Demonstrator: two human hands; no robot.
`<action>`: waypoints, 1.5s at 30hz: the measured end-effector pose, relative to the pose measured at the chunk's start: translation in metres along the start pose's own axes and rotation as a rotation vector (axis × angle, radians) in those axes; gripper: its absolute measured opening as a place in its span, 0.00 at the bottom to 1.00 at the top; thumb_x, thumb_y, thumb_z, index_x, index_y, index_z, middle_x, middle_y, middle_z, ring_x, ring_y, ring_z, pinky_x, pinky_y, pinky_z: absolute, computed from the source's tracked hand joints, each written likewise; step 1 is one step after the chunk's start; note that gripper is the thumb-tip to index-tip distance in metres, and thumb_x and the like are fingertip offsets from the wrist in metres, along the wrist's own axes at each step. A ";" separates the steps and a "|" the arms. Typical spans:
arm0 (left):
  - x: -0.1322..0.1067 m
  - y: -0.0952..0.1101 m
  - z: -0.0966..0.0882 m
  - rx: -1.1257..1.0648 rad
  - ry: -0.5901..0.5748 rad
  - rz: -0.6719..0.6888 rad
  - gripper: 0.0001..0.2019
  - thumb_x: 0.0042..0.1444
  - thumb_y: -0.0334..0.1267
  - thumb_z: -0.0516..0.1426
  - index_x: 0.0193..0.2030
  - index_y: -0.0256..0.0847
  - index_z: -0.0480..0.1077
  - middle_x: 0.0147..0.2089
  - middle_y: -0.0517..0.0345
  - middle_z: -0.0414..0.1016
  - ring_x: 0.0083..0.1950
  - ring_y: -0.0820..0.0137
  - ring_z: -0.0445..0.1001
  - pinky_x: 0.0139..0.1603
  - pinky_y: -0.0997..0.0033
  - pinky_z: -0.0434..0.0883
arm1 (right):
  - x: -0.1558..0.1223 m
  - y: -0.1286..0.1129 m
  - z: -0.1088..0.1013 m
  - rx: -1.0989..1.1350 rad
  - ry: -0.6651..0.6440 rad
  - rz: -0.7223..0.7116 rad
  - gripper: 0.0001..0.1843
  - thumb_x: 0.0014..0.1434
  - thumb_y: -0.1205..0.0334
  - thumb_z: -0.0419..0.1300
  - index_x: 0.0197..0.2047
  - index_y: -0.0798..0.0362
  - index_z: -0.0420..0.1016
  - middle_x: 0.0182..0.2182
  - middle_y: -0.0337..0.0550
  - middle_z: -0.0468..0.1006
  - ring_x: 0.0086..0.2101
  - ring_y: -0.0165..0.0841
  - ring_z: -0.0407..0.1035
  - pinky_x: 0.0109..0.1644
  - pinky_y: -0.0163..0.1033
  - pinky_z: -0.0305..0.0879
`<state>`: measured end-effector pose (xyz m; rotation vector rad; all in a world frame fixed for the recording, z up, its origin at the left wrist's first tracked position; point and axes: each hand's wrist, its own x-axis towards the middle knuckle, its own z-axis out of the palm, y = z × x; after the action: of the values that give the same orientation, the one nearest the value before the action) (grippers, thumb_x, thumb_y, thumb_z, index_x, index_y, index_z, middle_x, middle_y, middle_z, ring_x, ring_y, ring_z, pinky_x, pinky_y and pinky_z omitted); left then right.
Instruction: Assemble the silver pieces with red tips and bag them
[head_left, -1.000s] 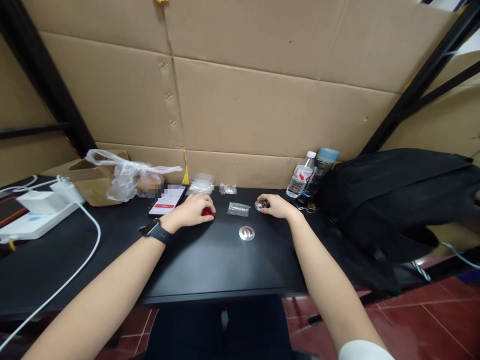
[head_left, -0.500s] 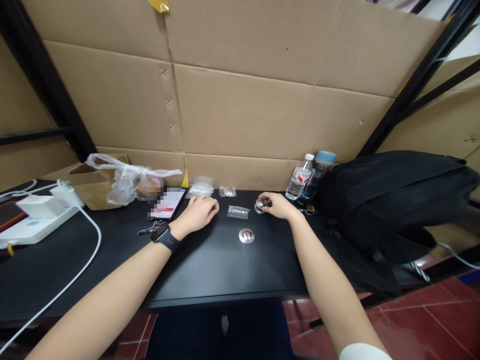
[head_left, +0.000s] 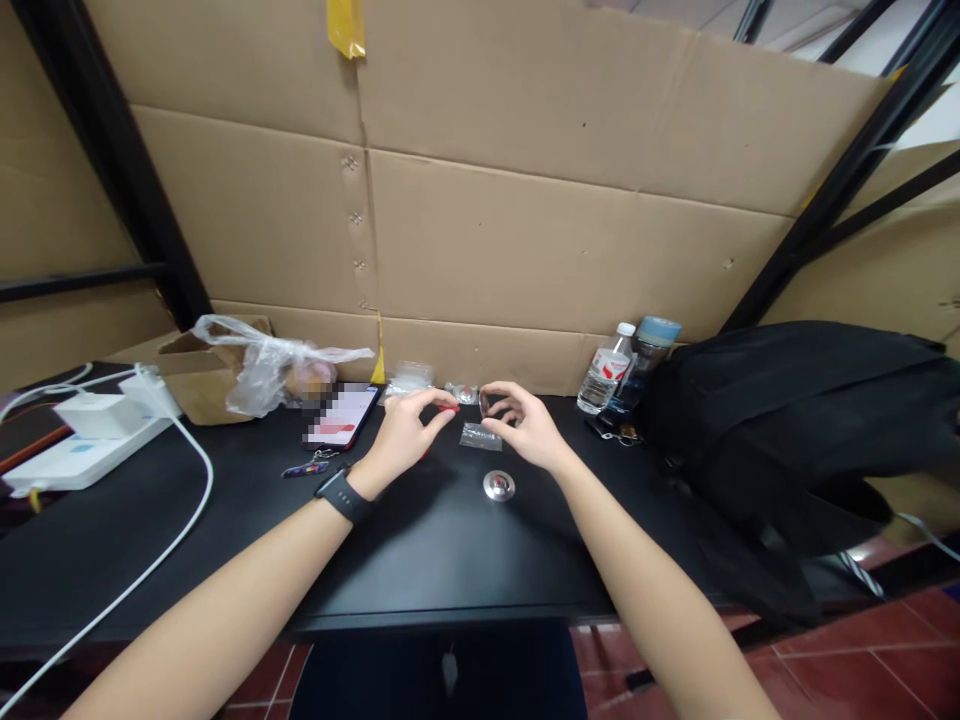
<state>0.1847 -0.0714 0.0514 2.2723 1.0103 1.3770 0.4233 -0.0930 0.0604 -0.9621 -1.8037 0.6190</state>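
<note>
My left hand [head_left: 405, 432], with a dark watch on the wrist, pinches a small red piece [head_left: 448, 407] above the black table. Facing it, my right hand [head_left: 531, 430] grips a round shiny disc [head_left: 484, 402] by its edge, seen nearly side-on. Its exact kind is not clear. The two held things are close but apart. Beneath the hands lies a small clear plastic packet [head_left: 480, 437]. Nearer to me, a silver disc with a red mark at its centre [head_left: 499, 486] rests flat on the table.
Behind the hands are clear plastic bags [head_left: 409, 376] and a wrapped silver piece [head_left: 461, 393]. A phone [head_left: 345, 415] and a keychain [head_left: 309, 467] lie left; a power strip [head_left: 90, 455] is farther left. Bottles [head_left: 604, 372] and a black backpack [head_left: 795, 430] stand right.
My right hand has lifted its shiny round thing and moved left towards my left hand. A red piece now shows in my left fingers. The view has shifted slightly.
</note>
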 end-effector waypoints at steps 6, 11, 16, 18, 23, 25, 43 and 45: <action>0.000 0.002 0.004 -0.199 0.011 -0.093 0.09 0.61 0.44 0.62 0.41 0.43 0.79 0.43 0.56 0.84 0.45 0.63 0.81 0.52 0.64 0.74 | -0.007 -0.018 0.025 0.046 0.003 -0.060 0.25 0.56 0.60 0.69 0.57 0.46 0.73 0.56 0.47 0.78 0.44 0.37 0.78 0.43 0.40 0.74; -0.001 0.006 0.006 -0.251 -0.011 -0.094 0.10 0.62 0.45 0.61 0.38 0.41 0.78 0.41 0.55 0.83 0.44 0.63 0.79 0.52 0.63 0.73 | -0.010 -0.022 0.030 0.037 0.048 -0.070 0.22 0.55 0.58 0.72 0.52 0.46 0.75 0.56 0.46 0.79 0.44 0.37 0.78 0.44 0.41 0.73; -0.002 0.008 0.009 -0.272 0.005 -0.095 0.10 0.62 0.45 0.61 0.39 0.41 0.78 0.41 0.54 0.83 0.44 0.63 0.79 0.52 0.63 0.74 | -0.010 -0.023 0.031 0.006 0.063 -0.044 0.20 0.54 0.56 0.72 0.49 0.47 0.76 0.55 0.47 0.80 0.43 0.38 0.78 0.42 0.41 0.74; -0.002 0.009 0.009 -0.270 0.001 -0.098 0.09 0.61 0.44 0.62 0.38 0.41 0.78 0.41 0.55 0.83 0.44 0.62 0.79 0.52 0.63 0.74 | -0.010 -0.023 0.030 -0.002 0.067 -0.039 0.20 0.54 0.56 0.72 0.49 0.47 0.76 0.55 0.47 0.80 0.42 0.37 0.78 0.42 0.41 0.74; -0.003 0.010 0.008 -0.243 -0.025 -0.092 0.07 0.60 0.41 0.62 0.38 0.41 0.79 0.40 0.55 0.83 0.43 0.62 0.80 0.52 0.62 0.73 | -0.009 -0.022 0.030 0.022 0.065 -0.028 0.16 0.52 0.55 0.74 0.42 0.48 0.77 0.54 0.47 0.81 0.40 0.36 0.78 0.41 0.41 0.73; -0.004 0.010 0.006 -0.196 -0.022 -0.066 0.06 0.60 0.41 0.62 0.39 0.42 0.79 0.42 0.54 0.83 0.45 0.61 0.80 0.52 0.61 0.73 | -0.010 -0.022 0.031 0.043 0.067 -0.015 0.16 0.52 0.54 0.73 0.41 0.49 0.76 0.52 0.47 0.82 0.37 0.35 0.78 0.38 0.40 0.73; -0.002 0.010 0.009 -0.140 -0.079 -0.073 0.09 0.65 0.42 0.57 0.40 0.42 0.76 0.48 0.53 0.78 0.52 0.61 0.76 0.58 0.61 0.70 | -0.010 -0.015 0.035 -0.001 0.097 -0.011 0.20 0.51 0.49 0.73 0.42 0.48 0.76 0.49 0.48 0.83 0.31 0.35 0.77 0.32 0.40 0.72; -0.002 0.010 0.010 -0.152 -0.072 -0.061 0.08 0.63 0.42 0.58 0.38 0.42 0.76 0.48 0.52 0.75 0.54 0.61 0.74 0.61 0.60 0.68 | -0.011 -0.014 0.035 0.004 0.108 -0.008 0.19 0.51 0.49 0.74 0.40 0.49 0.75 0.49 0.48 0.83 0.31 0.35 0.77 0.32 0.40 0.72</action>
<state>0.1965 -0.0787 0.0505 2.1459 0.9123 1.2918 0.3887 -0.1097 0.0507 -0.9667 -1.7097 0.5551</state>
